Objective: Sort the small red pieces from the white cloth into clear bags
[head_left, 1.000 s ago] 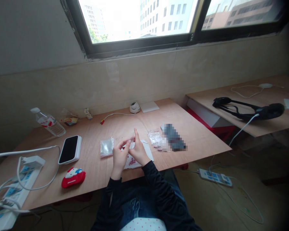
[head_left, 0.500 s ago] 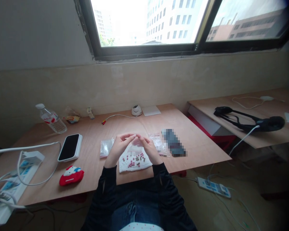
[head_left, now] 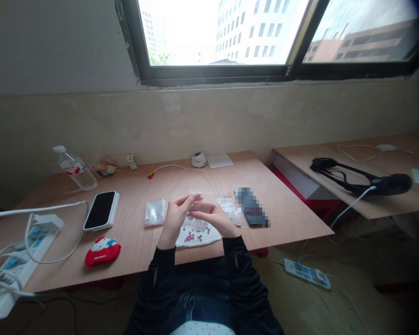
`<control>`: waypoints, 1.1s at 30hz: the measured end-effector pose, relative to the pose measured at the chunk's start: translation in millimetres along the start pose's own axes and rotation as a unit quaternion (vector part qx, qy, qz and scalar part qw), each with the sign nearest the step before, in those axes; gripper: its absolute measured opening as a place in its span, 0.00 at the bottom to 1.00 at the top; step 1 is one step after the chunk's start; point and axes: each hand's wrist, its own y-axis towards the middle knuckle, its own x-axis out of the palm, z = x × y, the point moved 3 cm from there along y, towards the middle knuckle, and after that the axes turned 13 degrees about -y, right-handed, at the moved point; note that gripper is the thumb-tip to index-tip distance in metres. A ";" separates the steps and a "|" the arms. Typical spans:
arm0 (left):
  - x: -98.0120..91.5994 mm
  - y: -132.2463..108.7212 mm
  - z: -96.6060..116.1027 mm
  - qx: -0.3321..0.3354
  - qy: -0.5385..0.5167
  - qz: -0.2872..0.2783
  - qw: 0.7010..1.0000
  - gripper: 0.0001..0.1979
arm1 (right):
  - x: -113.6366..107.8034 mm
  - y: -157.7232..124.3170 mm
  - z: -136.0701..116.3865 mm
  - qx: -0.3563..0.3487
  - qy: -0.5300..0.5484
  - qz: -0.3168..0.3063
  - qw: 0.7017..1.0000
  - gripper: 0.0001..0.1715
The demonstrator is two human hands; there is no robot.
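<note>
The left hand [head_left: 175, 217] and right hand [head_left: 219, 217] meet over the near middle of the table [head_left: 282, 209], with a transparent bag [head_left: 197, 224] of thin, limp film between them. The left thumb and fingertips come together, seemingly pinched on the bag's far edge; the right thumb and fingers lie close beside it, but the film is so faint that I cannot tell whether they are clamped on it. The two-handed hold probably suits so floppy a material, which would hardly keep its shape by itself. Beneath lies a white cloth [head_left: 212, 238], soft and irregular in outline, bearing small pink, rounded pieces [head_left: 189, 237] and a few darker bits [head_left: 199, 237]; its soft surface perhaps keeps such small shapes from rolling. Just left of the hands is a squarish, glossy plastic packet [head_left: 155, 212], and just right, flat transparent bags [head_left: 227, 204] lie beside a dark, pixelated slab [head_left: 252, 208], all likely placed within easy reach. Well to the left, apart from the small pieces, are a smooth white device [head_left: 100, 211] with a black face and, nearer, a plump red pouch [head_left: 103, 252]. Far left, the ribbed plastic bottle [head_left: 76, 171] leans; the white dome camera [head_left: 199, 159] sits toward the wall.
</note>
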 end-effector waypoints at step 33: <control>-5.6 -8.0 10.2 0.155 0.268 0.095 0.946 0.19 | -5.6 -14.4 -11.6 0.059 -0.100 -0.144 0.983 0.19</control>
